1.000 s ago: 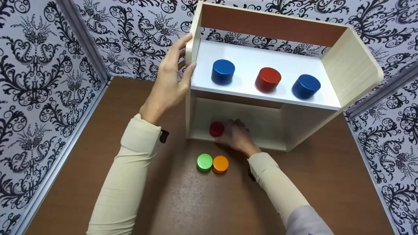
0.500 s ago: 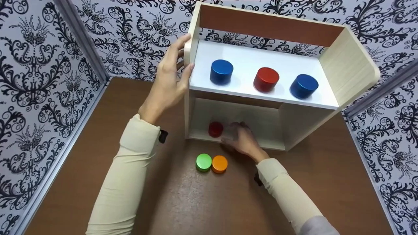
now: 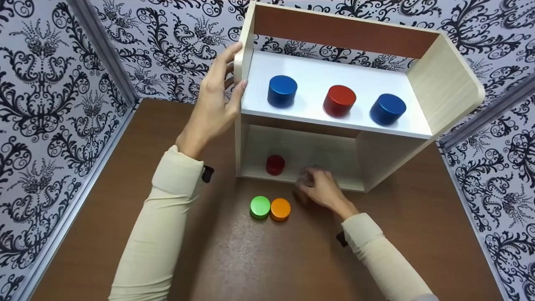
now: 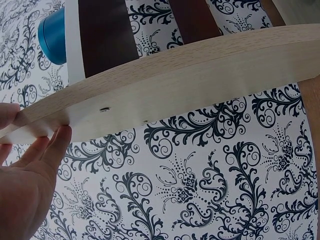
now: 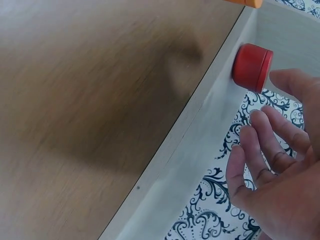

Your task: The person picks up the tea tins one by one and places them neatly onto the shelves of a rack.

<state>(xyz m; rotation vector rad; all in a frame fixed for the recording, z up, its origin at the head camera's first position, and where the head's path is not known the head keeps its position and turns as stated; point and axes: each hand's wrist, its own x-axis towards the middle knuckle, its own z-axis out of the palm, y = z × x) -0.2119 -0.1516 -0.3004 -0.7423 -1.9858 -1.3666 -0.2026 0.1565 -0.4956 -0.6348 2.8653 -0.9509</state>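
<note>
My left hand (image 3: 215,100) grips the upper left side panel (image 3: 246,46) of a two-level wooden shelf, thumb at the front edge and fingers on the outer side. In the left wrist view its fingertips press against the pale panel (image 4: 175,75). Loosely bent and holding nothing, my right hand (image 3: 324,188) hovers at the front of the lower level. A red cylinder (image 3: 275,164) stands on the left of that lower level, apart from the hand. In the right wrist view the thumb points toward the red cylinder (image 5: 251,67), with a small gap between them.
On the white upper shelf (image 3: 313,75) stand a blue cylinder (image 3: 282,91), a red cylinder (image 3: 339,100) and another blue cylinder (image 3: 388,109). Green (image 3: 260,207) and orange (image 3: 280,209) cylinders sit side by side on the brown table (image 3: 234,259). Patterned walls (image 3: 42,104) surround it.
My right hand has drawn back from beside the lower red cylinder, moving right and toward the front edge. The left hand keeps its grip on the panel.
</note>
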